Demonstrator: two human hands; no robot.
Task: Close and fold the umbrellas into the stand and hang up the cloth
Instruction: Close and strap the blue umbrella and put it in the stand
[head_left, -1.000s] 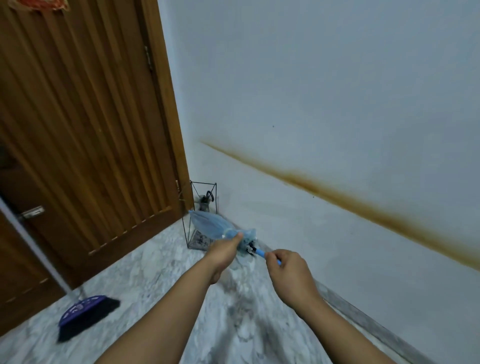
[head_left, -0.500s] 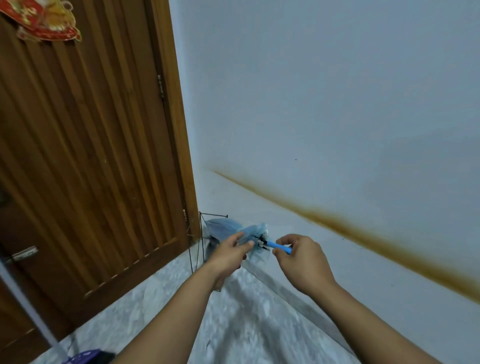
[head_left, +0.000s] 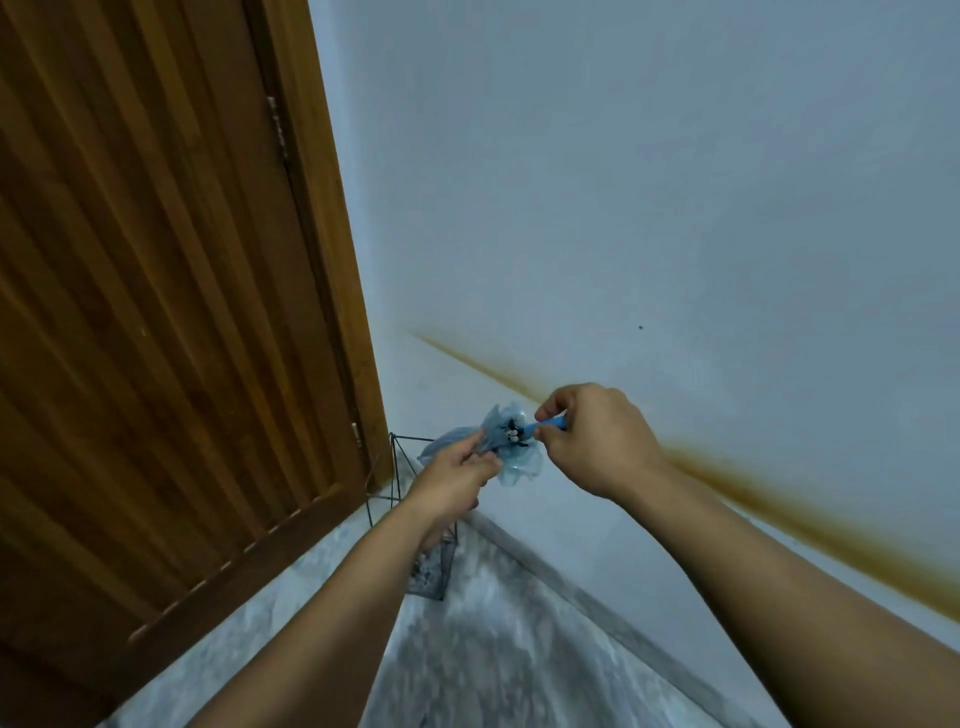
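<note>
You're mid-fold on the blue umbrella (head_left: 501, 447) — left hand (head_left: 451, 480) gripping its gathered canopy, right hand (head_left: 592, 441) pinching the handle, just above the wire stand (head_left: 402, 470) — next, probably tip it down into that.

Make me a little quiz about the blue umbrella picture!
1. True or false: the right hand pinches the blue handle.
2. What does the left hand hold? A) a broom B) the umbrella's folded canopy C) the door
3. Fill in: the wire stand sits in the corner beside the wooden ____.

Key: 1 true. 2 B. 3 door.
</note>
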